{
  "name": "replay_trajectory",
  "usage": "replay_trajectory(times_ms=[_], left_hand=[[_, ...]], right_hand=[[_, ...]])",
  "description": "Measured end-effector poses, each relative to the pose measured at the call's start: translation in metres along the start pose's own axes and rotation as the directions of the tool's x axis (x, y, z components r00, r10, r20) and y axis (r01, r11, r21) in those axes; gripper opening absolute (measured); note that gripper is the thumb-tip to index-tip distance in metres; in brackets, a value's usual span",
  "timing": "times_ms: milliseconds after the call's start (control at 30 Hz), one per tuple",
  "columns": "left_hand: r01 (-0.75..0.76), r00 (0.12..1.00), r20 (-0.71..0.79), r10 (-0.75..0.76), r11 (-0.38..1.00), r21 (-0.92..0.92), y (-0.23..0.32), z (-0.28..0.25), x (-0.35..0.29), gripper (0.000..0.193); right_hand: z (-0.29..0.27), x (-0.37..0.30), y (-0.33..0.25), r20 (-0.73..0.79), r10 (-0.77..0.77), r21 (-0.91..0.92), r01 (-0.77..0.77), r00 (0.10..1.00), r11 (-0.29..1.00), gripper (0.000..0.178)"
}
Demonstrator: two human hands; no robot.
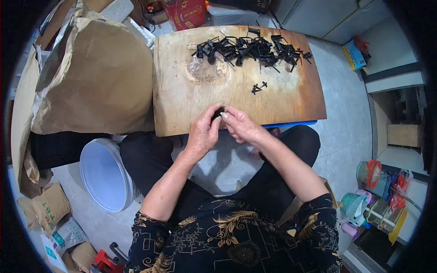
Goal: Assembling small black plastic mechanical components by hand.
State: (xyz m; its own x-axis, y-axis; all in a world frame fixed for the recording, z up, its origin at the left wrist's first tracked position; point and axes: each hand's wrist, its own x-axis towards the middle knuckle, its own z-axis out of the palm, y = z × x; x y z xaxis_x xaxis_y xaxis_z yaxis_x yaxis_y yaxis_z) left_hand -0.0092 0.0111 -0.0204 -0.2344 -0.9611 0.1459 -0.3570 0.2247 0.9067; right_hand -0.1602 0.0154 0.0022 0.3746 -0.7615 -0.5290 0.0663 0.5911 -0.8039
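Close together at the near edge of a worn wooden board (177,100), my left hand (203,129) and my right hand (243,125) are both closed around a small black plastic part (218,113). Fingers cover most of it, so its full shape is hidden. Beyond them on the board lie a few loose small black pieces (259,88). A heap of black plastic parts with thin stems (248,49) spreads along the far side of the board.
A large brown paper sack (95,77) stands against the board's left side. Below it is a white round bucket (105,175). Baskets and bags (357,207) fill the lower right, and a red box (184,13) stands behind the board. A blue edge (291,123) shows under the board.
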Motion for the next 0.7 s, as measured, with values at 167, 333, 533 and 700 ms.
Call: replay_trajectory(times_ms=[167,333,533,700], left_hand=[[0.42,0.9,0.176,-0.399,0.683,-0.597,0.005,-0.013,0.017,0.034],[0.515,0.825,0.308,-0.474,0.408,-0.753,0.013,-0.013,0.021,0.023],[0.547,0.774,0.362,-0.52,0.262,-0.795,0.01,-0.014,0.022,0.01],[0.51,0.802,0.326,-0.501,0.29,-0.81,0.001,-0.017,0.014,0.013]], right_hand=[[-0.068,0.04,-0.038,-0.414,-0.48,-0.726,0.038,0.773,0.687,0.05],[-0.142,0.077,-0.037,-0.57,-0.618,-0.819,-0.311,0.541,0.483,0.041],[-0.146,0.087,-0.035,-0.604,-0.543,-0.784,-0.315,0.583,0.534,0.029],[-0.129,0.085,-0.041,-0.545,-0.622,-0.822,-0.214,0.561,0.528,0.036]])
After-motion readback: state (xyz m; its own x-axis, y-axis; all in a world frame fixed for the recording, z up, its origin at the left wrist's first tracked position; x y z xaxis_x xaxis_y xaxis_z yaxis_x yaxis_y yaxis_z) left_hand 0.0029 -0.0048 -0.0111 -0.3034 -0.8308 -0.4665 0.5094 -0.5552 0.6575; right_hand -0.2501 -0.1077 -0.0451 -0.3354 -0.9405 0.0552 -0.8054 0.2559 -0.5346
